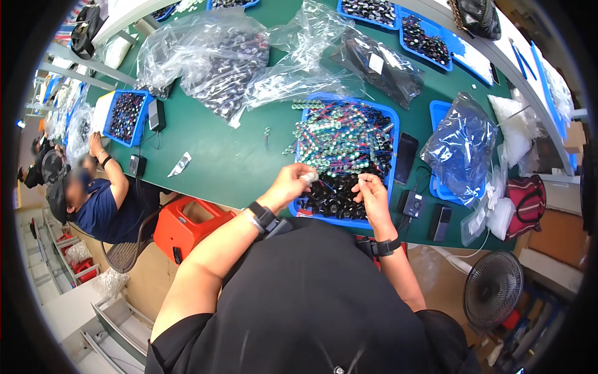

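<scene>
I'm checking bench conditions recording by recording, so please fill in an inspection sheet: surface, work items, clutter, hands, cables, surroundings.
Surface: green table, partly covered.
Work items: blue tray holding small black parts and greenish strips with coloured wires.
Clutter: clear plastic bags, dark bag and black handheld device beside the tray.
Hands: left hand holds a small pale piece; right hand is over the tray, its grip unclear.
Cables: dark cables near a black box.
Surroundings: red stool, fan, seated co-worker.
</scene>
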The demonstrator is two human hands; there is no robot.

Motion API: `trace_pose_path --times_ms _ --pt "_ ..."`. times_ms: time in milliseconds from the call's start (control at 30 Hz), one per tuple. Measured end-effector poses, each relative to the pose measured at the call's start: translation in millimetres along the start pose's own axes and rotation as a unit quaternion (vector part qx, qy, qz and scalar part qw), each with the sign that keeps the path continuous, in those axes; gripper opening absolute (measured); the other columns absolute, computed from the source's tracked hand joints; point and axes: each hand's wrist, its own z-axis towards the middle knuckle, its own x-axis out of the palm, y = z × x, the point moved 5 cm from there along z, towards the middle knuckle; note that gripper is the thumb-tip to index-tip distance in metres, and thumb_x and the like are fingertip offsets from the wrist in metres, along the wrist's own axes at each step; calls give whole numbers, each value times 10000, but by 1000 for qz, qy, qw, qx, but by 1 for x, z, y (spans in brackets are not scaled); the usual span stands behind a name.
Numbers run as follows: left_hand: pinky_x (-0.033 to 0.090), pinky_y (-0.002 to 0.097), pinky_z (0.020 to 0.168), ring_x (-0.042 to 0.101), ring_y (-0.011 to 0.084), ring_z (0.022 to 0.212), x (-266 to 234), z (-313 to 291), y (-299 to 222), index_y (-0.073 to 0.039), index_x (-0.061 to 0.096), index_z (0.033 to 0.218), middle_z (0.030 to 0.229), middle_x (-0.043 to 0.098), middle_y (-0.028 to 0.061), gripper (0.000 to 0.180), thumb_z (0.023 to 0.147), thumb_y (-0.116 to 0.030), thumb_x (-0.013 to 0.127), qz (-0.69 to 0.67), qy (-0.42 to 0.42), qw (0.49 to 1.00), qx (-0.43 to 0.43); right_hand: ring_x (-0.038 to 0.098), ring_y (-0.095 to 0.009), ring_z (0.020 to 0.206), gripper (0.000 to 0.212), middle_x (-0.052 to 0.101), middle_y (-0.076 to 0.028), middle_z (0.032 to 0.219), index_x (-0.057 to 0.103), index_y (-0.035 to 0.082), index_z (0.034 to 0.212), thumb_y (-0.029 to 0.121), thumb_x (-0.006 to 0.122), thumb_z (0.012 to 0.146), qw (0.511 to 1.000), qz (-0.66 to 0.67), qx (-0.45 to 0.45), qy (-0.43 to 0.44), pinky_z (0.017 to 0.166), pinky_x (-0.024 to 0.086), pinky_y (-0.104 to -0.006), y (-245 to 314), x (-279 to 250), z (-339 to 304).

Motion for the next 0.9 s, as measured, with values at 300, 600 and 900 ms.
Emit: trace_pose_path --times_ms 300,600,900 --pt "522 251 774 621 129 808 -75 -12 26 33 602 1044 914 644 56 197 876 -65 628 -91 -44 994 -36 524 -52 631 126 620 -22 801 564 70 1051 115 528 939 983 -47 -61 -164 514 421 -196 -8 -72 24" --pt "480 227 696 570 95 716 -108 -33 57 9 617 980 851 620 24 118 890 -43 560 -64 -137 988 -27 522 -69 690 118 577 -14 796 562 16 996 117 542 937 953 -96 -104 -270 642 441 -218 -14 -104 36" --pt "515 215 648 603 95 728 -116 -31 68 2 629 1009 879 646 32 135 888 -47 592 -142 -139 976 -93 640 -373 753 150 653 -199 789 604 74 910 201 544 858 779 -602 -27 -176 664 491 -488 -5 -69 -4"
